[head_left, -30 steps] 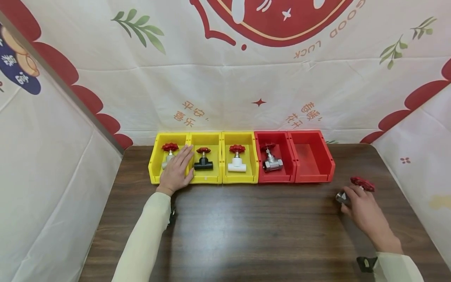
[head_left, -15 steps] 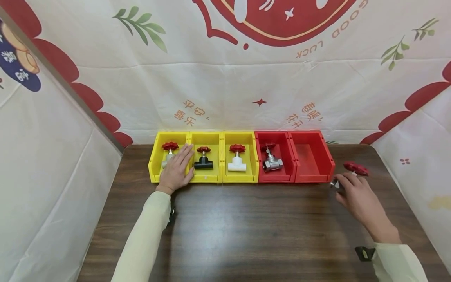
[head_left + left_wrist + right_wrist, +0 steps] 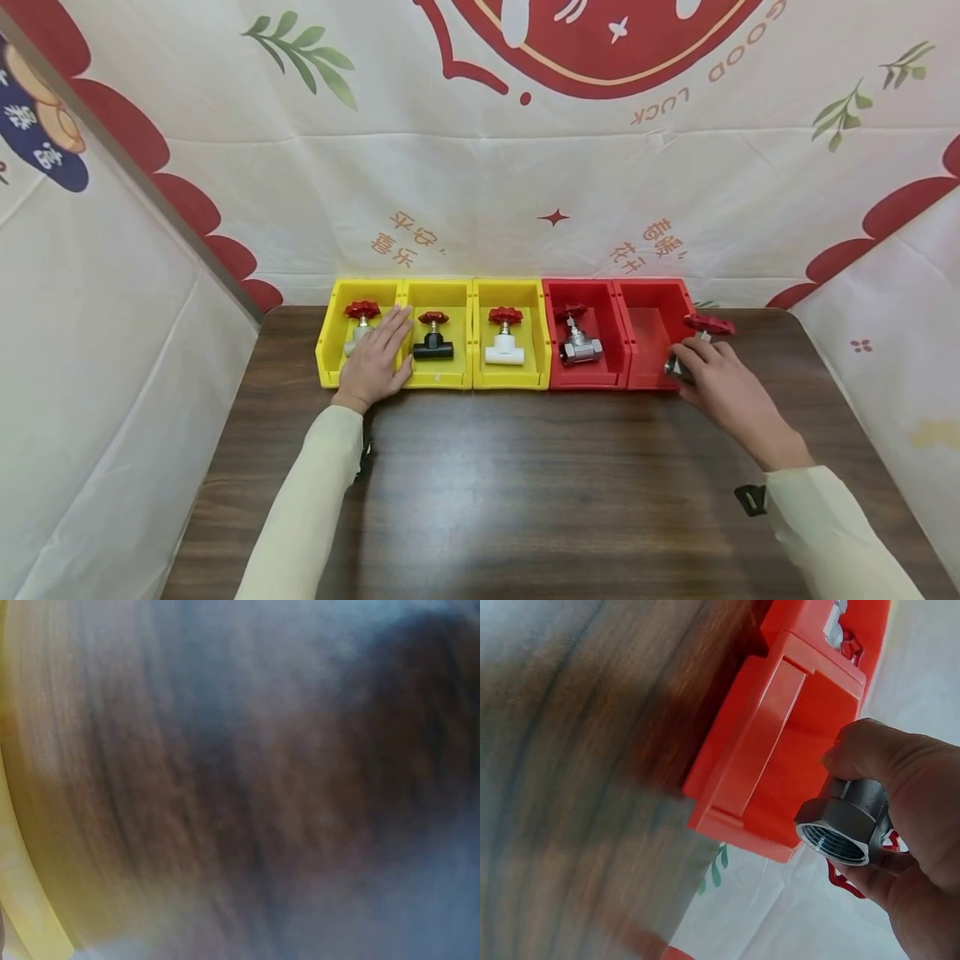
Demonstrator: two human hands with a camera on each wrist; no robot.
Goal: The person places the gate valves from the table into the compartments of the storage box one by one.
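Note:
My right hand [image 3: 723, 387] grips a metal valve [image 3: 844, 825] with a red handwheel [image 3: 708, 324], at the right side of the rightmost red bin [image 3: 651, 333]. In the right wrist view the thumb and fingers wrap the valve's body, its threaded end facing the camera. On the left, my left hand [image 3: 375, 362] lies with extended fingers over the divider between the first two yellow bins, partly covering a grey valve [image 3: 360, 333]. A black valve [image 3: 433, 347] lies in the second yellow bin [image 3: 457, 296]. The left wrist view is mostly blurred wood with a yellow edge.
A white valve [image 3: 505, 348] lies in the third yellow bin [image 3: 536, 379], and a second metal valve [image 3: 579, 346] in the left red bin [image 3: 555, 379]. The bins stand in a row along the back of the wooden table [image 3: 525, 483], against a printed cloth [image 3: 480, 192].
My right hand has carried the metal valve left and away from me, from the table at the right to the rightmost red bin. The left hand has stayed in place.

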